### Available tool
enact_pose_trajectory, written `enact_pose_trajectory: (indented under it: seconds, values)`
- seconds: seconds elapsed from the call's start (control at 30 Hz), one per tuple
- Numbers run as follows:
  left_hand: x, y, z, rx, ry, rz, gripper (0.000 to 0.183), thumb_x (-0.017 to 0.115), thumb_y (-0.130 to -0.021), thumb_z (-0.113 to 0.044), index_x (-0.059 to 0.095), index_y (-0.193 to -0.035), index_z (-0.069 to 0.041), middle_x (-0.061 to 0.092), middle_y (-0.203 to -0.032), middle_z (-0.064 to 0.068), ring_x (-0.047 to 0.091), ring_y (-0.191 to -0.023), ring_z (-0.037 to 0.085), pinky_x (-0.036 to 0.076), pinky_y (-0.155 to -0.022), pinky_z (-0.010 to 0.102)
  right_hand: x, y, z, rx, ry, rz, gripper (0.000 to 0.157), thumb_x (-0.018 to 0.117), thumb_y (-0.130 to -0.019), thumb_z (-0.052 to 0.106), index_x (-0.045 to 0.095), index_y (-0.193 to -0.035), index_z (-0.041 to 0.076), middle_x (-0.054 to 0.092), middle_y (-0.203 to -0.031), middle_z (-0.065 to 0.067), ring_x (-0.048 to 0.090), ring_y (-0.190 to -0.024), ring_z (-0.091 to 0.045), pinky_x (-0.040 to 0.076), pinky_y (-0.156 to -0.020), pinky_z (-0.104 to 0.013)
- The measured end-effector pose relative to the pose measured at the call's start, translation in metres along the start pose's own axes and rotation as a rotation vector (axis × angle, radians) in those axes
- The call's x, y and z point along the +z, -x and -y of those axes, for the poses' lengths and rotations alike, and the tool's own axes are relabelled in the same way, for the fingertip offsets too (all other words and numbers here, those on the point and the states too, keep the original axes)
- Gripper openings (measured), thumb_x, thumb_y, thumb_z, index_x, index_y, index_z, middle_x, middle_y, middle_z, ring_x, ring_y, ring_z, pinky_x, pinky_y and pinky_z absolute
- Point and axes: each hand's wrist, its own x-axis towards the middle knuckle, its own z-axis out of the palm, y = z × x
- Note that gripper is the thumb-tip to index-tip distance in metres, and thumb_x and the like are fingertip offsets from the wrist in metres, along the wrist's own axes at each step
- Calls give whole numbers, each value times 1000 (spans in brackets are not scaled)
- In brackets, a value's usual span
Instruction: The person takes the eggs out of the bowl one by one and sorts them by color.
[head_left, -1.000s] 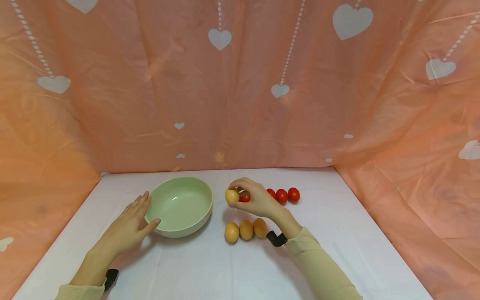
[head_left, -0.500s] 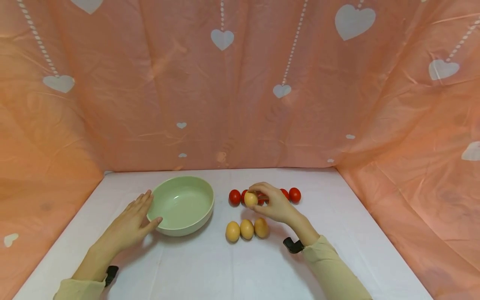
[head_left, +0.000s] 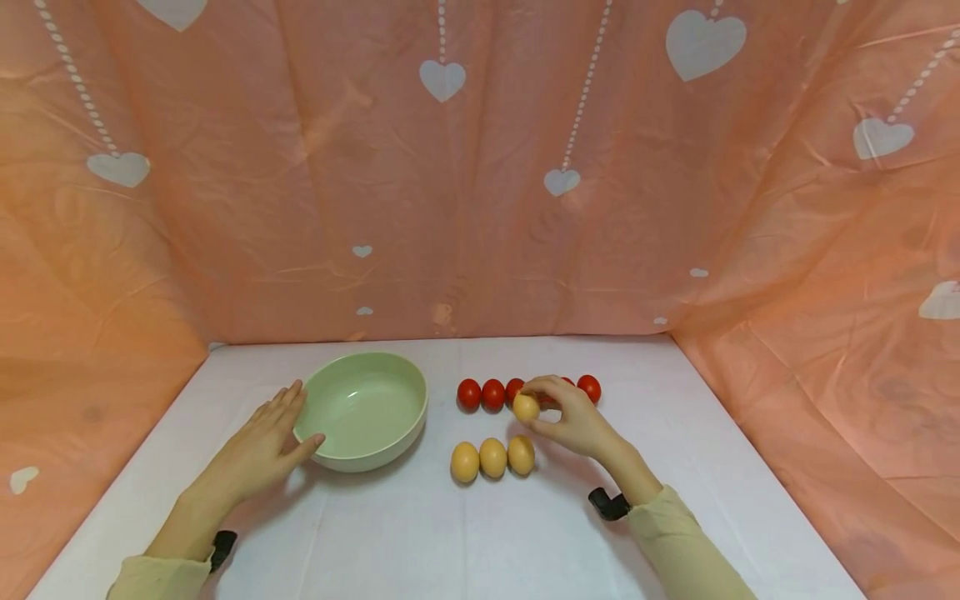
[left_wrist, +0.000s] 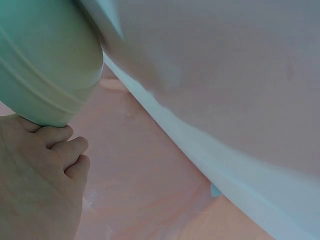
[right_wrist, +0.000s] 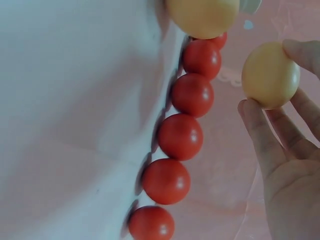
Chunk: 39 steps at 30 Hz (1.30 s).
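Note:
In the head view my right hand (head_left: 573, 418) pinches a pale tan egg (head_left: 526, 407) between thumb and fingertips, held off the table. The right wrist view shows the held egg (right_wrist: 270, 75) clear of the row of red, smooth, tomato-like balls (right_wrist: 180, 137). In the head view that row (head_left: 492, 395) lies behind my right hand, which hides part of it. Nearer me, three tan eggs (head_left: 492, 458) lie side by side. My left hand (head_left: 251, 454) rests with extended fingers against the left side of a light green bowl (head_left: 363, 410), its thumb at the front rim.
A white cloth covers the table (head_left: 390, 533). Orange sheeting with white hearts (head_left: 480, 208) hangs behind and on both sides. The bowl stands left of both rows, with bare cloth between.
My right hand has carried the egg rightward along the red row and slightly nearer me, uncovering the row's left end. The left hand and bowl have stayed in place.

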Motion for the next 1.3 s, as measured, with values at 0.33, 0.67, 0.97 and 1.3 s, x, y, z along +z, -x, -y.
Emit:
enact_pose_trajectory:
  seconds: [0.33, 0.67, 0.97, 1.3]
  values:
    - [1, -1, 1, -4, -5, 6, 87, 64, -101, -47, 33, -155, 14, 27, -165, 32, 29, -149, 53, 25, -122, 64, -3, 15, -9, 46, -4, 23, 41, 79, -87, -3, 68, -126, 2, 67, -120, -9, 69, -105, -27, 61, -94, -41]
    - [1, -1, 1, -5, -7, 11, 87, 64, -101, -47, 32, -155, 14, 27, -165, 32, 28, -150, 53, 26, -122, 64, -4, 29, -17, 57, -2, 71, 43, 76, -84, -8, 66, -125, 0, 66, -120, -12, 68, -108, -32, 61, -94, -42]
    - [0, -1, 0, -5, -5, 5, 87, 63, -102, -47, 32, -155, 14, 26, -165, 32, 28, -150, 53, 25, -122, 65, -8, 38, -19, 86, 44, 150, 42, 78, -82, -3, 67, -123, -3, 68, -119, -12, 67, -106, -31, 62, -91, -37]
    - [-2, -1, -2, -18, 11, 27, 87, 62, -102, -47, 30, -156, 14, 24, -165, 32, 26, -150, 53, 22, -124, 63, -8, 44, -18, 98, 34, 207, 41, 79, -82, -3, 68, -121, 1, 69, -115, -5, 68, -106, -26, 61, -93, -37]
